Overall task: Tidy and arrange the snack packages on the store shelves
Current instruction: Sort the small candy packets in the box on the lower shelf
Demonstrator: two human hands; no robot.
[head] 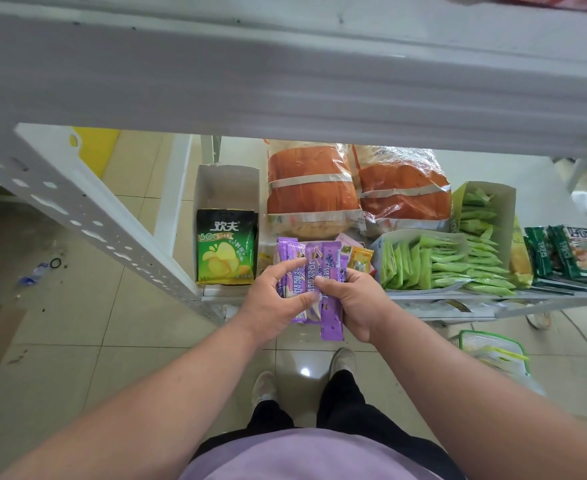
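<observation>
While I look down past my own arms, both hands meet at the near edge of the lower shelf (441, 296) on a bunch of purple sachets (331, 271). My left hand (274, 301) curls its fingers round the left side of the bunch, thumb laid across the front; my right hand (356, 303) pinches the right side, one sachet hanging lower than the rest, out past the shelf edge. I judge I am squaring the stack before setting it down, so this lot is unfinished. Just beyond the hands a few loose orange and pink sachets (357, 255) lie unsorted. To the left a green chip bag (225, 247) stands in an open carton. To the right, green sachets (437, 265) fill their trays, some spilling over. Farthest back, two large orange bags (357, 185) sit side by side, looking settled.
</observation>
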